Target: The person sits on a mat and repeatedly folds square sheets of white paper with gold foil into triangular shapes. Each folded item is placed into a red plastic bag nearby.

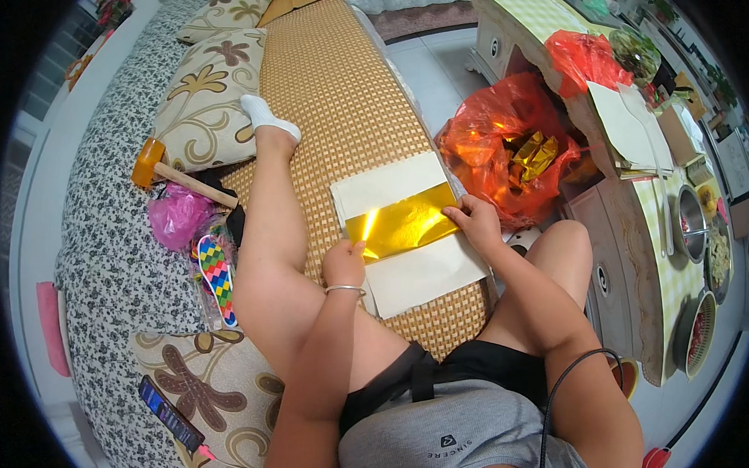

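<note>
A shiny gold foil sheet (406,226) lies slantwise across a stack of cream paper (432,273) on the woven seat mat. My left hand (345,262), with a bangle at the wrist, pinches the foil's lower left corner between thumb and finger. At its right end my right hand (476,220) grips the edge, thumb on top. Cream paper shows above and below the gold band. Just beyond my right hand, a red plastic bag (489,139) stands open with folded gold foil pieces (534,156) inside.
Left of my leg lie a mallet (194,184), a pink plastic bag (180,218) and a colourful checkered insole (217,278). A phone (170,412) rests on a cushion (202,376). The cabinet (621,255) at right carries paper, a metal bowl (690,223) and a colander (696,335).
</note>
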The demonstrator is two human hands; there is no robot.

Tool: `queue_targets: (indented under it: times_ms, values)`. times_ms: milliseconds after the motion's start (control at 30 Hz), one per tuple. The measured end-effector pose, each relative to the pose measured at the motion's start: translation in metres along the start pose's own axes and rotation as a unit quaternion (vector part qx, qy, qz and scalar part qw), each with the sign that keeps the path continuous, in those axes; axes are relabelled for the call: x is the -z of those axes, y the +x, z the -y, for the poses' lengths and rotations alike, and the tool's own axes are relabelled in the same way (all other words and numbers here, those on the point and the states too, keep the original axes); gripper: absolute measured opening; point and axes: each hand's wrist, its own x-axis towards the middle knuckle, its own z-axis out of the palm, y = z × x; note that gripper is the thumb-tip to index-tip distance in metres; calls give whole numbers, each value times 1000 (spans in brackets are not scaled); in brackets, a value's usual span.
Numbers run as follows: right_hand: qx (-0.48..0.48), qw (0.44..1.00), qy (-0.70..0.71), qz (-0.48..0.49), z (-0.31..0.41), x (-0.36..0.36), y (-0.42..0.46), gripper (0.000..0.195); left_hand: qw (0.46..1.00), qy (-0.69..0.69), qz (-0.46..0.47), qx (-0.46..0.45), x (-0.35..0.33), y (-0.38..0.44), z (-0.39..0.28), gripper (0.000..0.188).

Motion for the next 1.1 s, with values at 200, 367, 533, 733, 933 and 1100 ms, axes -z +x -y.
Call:
queue_targets:
  times_ms: [200, 367, 533, 733, 933, 1100]
  values:
    - [21, 997, -65, -22, 10, 4, -1, 30, 998, 65, -3, -4, -3, -2, -9, 32]
    - [16, 1000, -17, 0, 0, 3, 1, 28, 997, 65, -23, -16, -6, -3, -12, 39]
    - [18, 1000, -9, 5, 4, 5, 0, 27, 995, 94, -20, -29, -7, -2, -10, 39]
    - [22, 1000, 7, 9, 6, 5, -2, 25, 989, 141, -22, -31, -13, 1, -5, 35]
    - [18, 999, 26, 10, 2, 10, -4, 25, 987, 158, 0, -1, -1, -7, -39, 24]
    - [18, 999, 30, 1, 4, 3, -4, 26, 896, 245, -70, -364, -16, -2, -24, 55]
